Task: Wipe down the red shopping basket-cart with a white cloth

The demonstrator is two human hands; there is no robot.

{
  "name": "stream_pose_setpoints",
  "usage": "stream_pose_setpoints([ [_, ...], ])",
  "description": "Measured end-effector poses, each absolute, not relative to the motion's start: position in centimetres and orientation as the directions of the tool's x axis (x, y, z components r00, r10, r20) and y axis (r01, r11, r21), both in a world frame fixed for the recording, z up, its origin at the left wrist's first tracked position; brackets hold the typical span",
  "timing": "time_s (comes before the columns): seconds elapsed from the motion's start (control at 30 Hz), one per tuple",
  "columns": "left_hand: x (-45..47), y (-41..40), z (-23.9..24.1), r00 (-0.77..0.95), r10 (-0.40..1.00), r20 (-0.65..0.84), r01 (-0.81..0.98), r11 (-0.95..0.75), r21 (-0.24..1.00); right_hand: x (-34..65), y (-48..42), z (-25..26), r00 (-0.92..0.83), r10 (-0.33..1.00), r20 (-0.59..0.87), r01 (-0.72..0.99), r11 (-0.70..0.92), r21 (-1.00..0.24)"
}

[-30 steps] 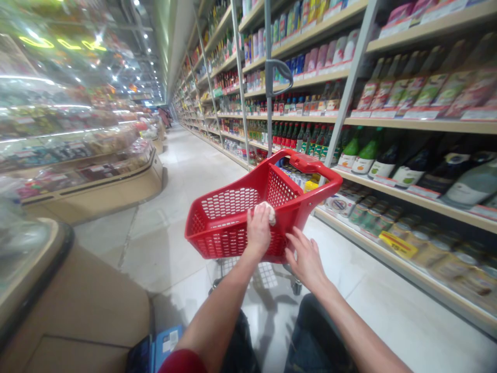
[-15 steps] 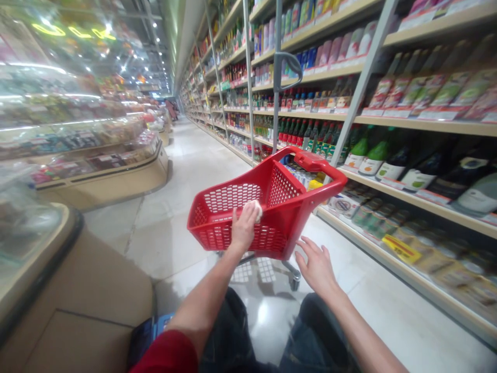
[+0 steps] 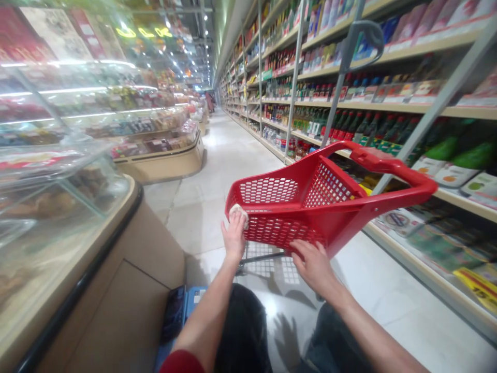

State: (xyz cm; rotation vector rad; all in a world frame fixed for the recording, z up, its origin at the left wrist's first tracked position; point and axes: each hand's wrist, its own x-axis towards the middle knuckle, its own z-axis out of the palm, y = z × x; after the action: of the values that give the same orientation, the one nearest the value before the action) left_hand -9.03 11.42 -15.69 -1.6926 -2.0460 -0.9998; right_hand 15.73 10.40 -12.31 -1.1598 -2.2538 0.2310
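Note:
A red plastic shopping cart with perforated sides stands in front of me, its handle towards the right. My left hand presses a white cloth against the top rim at the cart's left end. Low on the near side wall rests my right hand, fingers spread and touching the red plastic, with nothing held. Inside the basket, no goods show. A grey metal frame is partly visible underneath.
Shelves of bottles run along the right side of the aisle. A glass-topped display counter is close on my left, with a blue object on the floor by it. Tiled floor stretches ahead; a person is far off.
My left hand has slid the cloth along the rim to the cart's left end. My right hand has come onto the side wall. The view has turned, and the cart appears closer.

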Motion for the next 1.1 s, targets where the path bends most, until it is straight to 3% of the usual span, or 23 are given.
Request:
stream_pose_setpoints([
  [0.27,-9.5,8.9,-19.7,-0.166,0.826,0.538,0.936,-0.040,0.351,11.4,8.0,-13.5,-0.506,0.803,0.315,0.640,0.594,-0.486],
  [0.37,-8.7,7.2,-19.4,-0.085,0.795,0.600,0.939,-0.138,0.316,8.7,7.4,-14.1,-0.440,0.837,0.325,0.524,0.533,-0.664],
  [0.43,-7.7,5.9,-18.6,-0.022,0.768,0.640,0.922,-0.232,0.311,6.7,7.0,-14.4,-0.373,0.888,0.267,0.381,0.409,-0.829],
  [0.53,-6.4,3.8,-17.0,-0.029,0.790,0.612,0.850,-0.303,0.431,4.4,6.4,-14.4,-0.289,0.949,0.124,0.124,0.165,-0.978],
  [0.63,-6.0,2.3,-15.4,-0.186,0.860,0.475,0.624,-0.270,0.733,3.5,5.6,-14.1,-0.240,0.971,-0.011,-0.071,-0.029,-0.997],
  [0.7,-6.0,1.9,-14.6,-0.324,0.899,0.295,0.285,-0.205,0.936,3.5,5.2,-13.9,-0.271,0.961,-0.056,-0.161,-0.103,-0.982],
  [0.77,-6.0,1.9,-14.0,-0.362,0.927,0.095,-0.095,-0.138,0.986,3.6,5.0,-13.9,-0.317,0.947,-0.058,-0.200,-0.126,-0.972],
  [0.83,-5.8,2.2,-13.8,-0.318,0.948,-0.018,-0.339,-0.096,0.936,3.7,5.0,-14.1,-0.307,0.951,-0.029,-0.156,-0.080,-0.984],
  [0.9,-5.5,2.6,-14.0,-0.313,0.948,-0.050,-0.433,-0.096,0.896,3.8,5.0,-14.4,-0.205,0.975,0.080,-0.022,0.077,-0.997],
  [1.0,-5.4,3.1,-14.5,-0.453,0.888,-0.078,-0.407,-0.129,0.904,3.7,4.6,-15.0,-0.129,0.909,0.396,0.248,0.416,-0.875],
  [1.1,-5.6,3.4,-14.7,-0.560,0.819,-0.125,-0.381,-0.121,0.917,3.1,4.1,-15.5,-0.338,0.773,0.536,0.349,0.632,-0.691],
])
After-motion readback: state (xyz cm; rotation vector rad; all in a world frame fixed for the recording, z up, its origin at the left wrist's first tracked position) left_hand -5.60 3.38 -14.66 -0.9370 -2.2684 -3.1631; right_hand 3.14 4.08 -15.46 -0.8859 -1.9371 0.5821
